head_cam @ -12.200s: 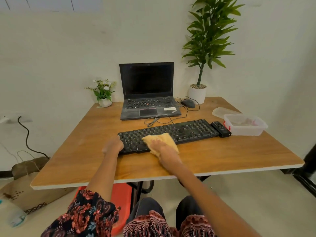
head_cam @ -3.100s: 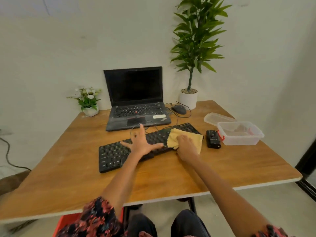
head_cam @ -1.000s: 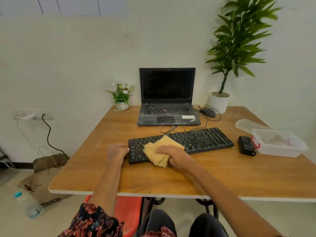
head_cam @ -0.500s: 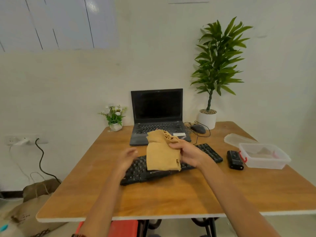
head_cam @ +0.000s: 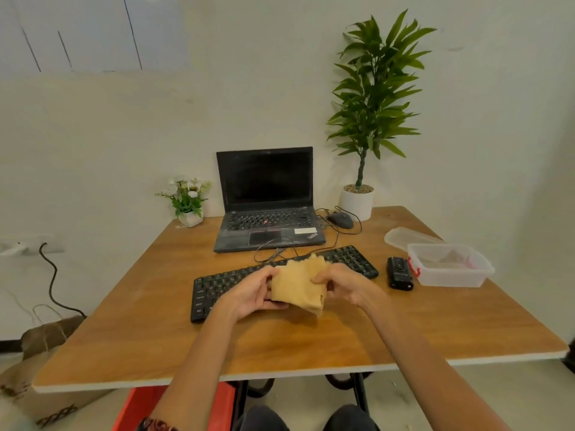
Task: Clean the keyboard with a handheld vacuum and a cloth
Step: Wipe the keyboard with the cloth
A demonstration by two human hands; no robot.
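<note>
A yellow cloth (head_cam: pixel 299 284) hangs folded above the black keyboard (head_cam: pixel 217 284), held from both sides. My left hand (head_cam: pixel 252 293) grips its left edge, fingers curled under it. My right hand (head_cam: pixel 340 283) pinches its right edge. The keyboard lies at a slant across the middle of the wooden table (head_cam: pixel 311 343); its middle part is hidden behind the cloth and my hands. A small black handheld vacuum (head_cam: pixel 399 272) lies on the table just right of the keyboard, untouched.
An open black laptop (head_cam: pixel 267 200) stands behind the keyboard with a mouse (head_cam: pixel 340 219) and cables beside it. A clear plastic box (head_cam: pixel 449 265) and its lid (head_cam: pixel 407 237) sit at the right. A tall potted plant (head_cam: pixel 357 200) and a small flower pot (head_cam: pixel 188 209) stand at the back.
The cloth was lifted off the keyboard by my right hand. My left hand left the keyboard's end and took hold of the cloth's left side, and the cloth came lower.
</note>
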